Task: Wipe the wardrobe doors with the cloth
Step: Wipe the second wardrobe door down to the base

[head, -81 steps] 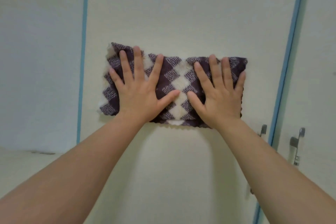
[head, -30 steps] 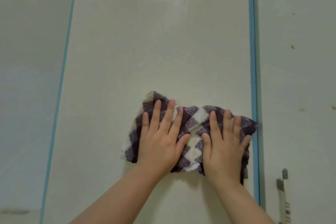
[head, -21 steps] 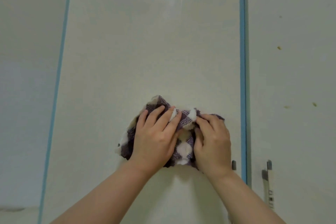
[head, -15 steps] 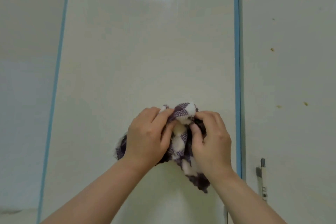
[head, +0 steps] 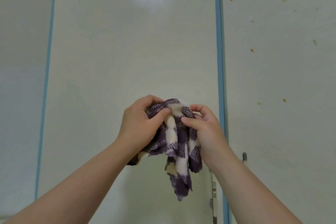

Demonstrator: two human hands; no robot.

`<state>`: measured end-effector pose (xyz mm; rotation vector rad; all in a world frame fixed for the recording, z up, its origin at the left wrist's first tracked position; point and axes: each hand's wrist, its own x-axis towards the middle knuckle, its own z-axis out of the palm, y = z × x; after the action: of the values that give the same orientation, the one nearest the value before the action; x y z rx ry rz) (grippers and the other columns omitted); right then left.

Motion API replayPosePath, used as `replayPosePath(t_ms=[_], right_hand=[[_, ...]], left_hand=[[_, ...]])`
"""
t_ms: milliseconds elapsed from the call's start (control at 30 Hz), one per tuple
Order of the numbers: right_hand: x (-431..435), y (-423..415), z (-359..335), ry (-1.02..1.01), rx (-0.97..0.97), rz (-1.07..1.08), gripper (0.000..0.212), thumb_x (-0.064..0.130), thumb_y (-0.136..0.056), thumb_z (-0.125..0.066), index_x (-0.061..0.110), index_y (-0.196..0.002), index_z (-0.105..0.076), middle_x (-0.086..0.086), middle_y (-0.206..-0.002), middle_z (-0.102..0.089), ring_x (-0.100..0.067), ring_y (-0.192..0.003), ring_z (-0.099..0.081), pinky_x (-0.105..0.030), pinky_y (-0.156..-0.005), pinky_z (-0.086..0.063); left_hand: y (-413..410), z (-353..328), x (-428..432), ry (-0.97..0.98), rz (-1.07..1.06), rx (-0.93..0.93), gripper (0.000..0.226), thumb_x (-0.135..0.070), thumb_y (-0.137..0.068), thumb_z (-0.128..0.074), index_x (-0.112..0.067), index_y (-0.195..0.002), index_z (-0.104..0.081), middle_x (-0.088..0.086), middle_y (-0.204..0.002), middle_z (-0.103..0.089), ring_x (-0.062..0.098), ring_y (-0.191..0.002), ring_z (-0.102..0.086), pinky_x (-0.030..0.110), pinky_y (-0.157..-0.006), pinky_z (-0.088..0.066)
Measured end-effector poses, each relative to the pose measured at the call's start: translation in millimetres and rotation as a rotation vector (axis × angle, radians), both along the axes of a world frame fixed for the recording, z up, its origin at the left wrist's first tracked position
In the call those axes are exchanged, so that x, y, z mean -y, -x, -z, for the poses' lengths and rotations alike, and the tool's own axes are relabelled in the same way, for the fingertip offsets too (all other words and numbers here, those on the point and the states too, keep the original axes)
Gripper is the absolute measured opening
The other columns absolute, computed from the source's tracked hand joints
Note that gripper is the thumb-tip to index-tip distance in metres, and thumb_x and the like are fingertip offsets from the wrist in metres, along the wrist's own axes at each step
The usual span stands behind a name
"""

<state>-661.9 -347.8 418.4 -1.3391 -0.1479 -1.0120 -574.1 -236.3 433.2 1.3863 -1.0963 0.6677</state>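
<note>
I have the cloth (head: pixel 174 132) bunched at lower centre of the frame, my left hand (head: pixel 140 127) and right hand (head: pixel 205 132) both gripping its top, in front of the middle door (head: pixel 127 51). It looks soft, light and floppy, one corner dangling, so I judge a flat open-palm hold best for wiping.

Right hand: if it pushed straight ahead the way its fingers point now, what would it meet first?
The right hand has its grip closed on the bunched cloth, fingers curled inward toward the left hand. Going straight on, it would press into the cloth first, then probably the left hand's fingers; the wardrobe door lies behind, depth unclear.
</note>
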Motion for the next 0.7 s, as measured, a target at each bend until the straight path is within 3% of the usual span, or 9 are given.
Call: replayPosePath(t_ms=[133,333,433,533,633,700], right_hand=[[25,29,-10,0.067,-0.011,-0.084,0.028,-0.013,-0.08,-0.054,0.015,-0.083,-0.055,-0.005,-0.073,-0.067,-0.019,-0.061,-0.062,-0.032,-0.062,-0.051],[87,79,-25,0.203,-0.063,-0.061,0.028,-0.012,-0.079,-0.059,0.015,-0.082,-0.058,-0.007,-0.075,-0.067,-0.019,-0.064,-0.063,-0.03,-0.064,-0.053],[119,104,-32,0.356,-0.099,0.059,0.029,-0.01,-0.077,-0.064,0.02,-0.077,-0.062,-0.002,-0.073,-0.066,-0.015,-0.066,-0.063,-0.028,-0.066,-0.052],[147,125,-39,0.501,-0.103,0.188,0.03,-0.01,-0.075,-0.067,0.019,-0.078,-0.062,-0.001,-0.076,-0.066,-0.008,-0.067,-0.061,-0.02,-0.067,-0.052],[170,144,-44,0.624,-0.087,0.287,0.034,-0.012,-0.074,-0.066,0.022,-0.076,-0.062,0.001,-0.079,-0.065,-0.003,-0.068,-0.06,-0.014,-0.067,-0.049],[185,155,-50,0.685,-0.083,0.313,0.037,-0.013,-0.074,-0.064,0.024,-0.075,-0.062,0.002,-0.081,-0.065,-0.006,-0.074,-0.06,-0.018,-0.074,-0.049]], left_hand=[[21,-5,21,0.025,0.063,-0.081,0.008,-0.023,-0.078,-0.07,-0.029,-0.079,-0.065,-0.012,-0.077,-0.069,0.007,-0.074,-0.065,0.03,-0.073,-0.052],[66,-15,65,0.074,-0.032,-0.036,0.022,-0.026,-0.069,-0.077,-0.035,-0.086,-0.067,-0.013,-0.087,-0.067,0.005,-0.08,-0.061,0.027,-0.08,-0.049],[89,-21,89,0.076,-0.123,0.041,0.038,-0.028,-0.068,-0.077,-0.031,-0.104,-0.066,-0.014,-0.092,-0.06,-0.007,-0.085,-0.054,0.009,-0.081,-0.039],[110,-23,111,0.01,-0.225,0.122,0.058,-0.033,-0.066,-0.078,-0.026,-0.121,-0.059,-0.015,-0.093,-0.051,-0.016,-0.08,-0.047,-0.005,-0.073,-0.029],[130,-17,132,0.008,-0.166,0.016,0.068,-0.057,-0.058,-0.077,-0.031,-0.118,-0.059,-0.017,-0.096,-0.055,-0.012,-0.088,-0.05,0.0,-0.08,-0.033],[142,-16,147,0.137,0.01,-0.15,0.043,-0.051,-0.066,-0.075,-0.03,-0.104,-0.066,-0.015,-0.095,-0.064,-0.007,-0.087,-0.059,0.014,-0.087,-0.044]])
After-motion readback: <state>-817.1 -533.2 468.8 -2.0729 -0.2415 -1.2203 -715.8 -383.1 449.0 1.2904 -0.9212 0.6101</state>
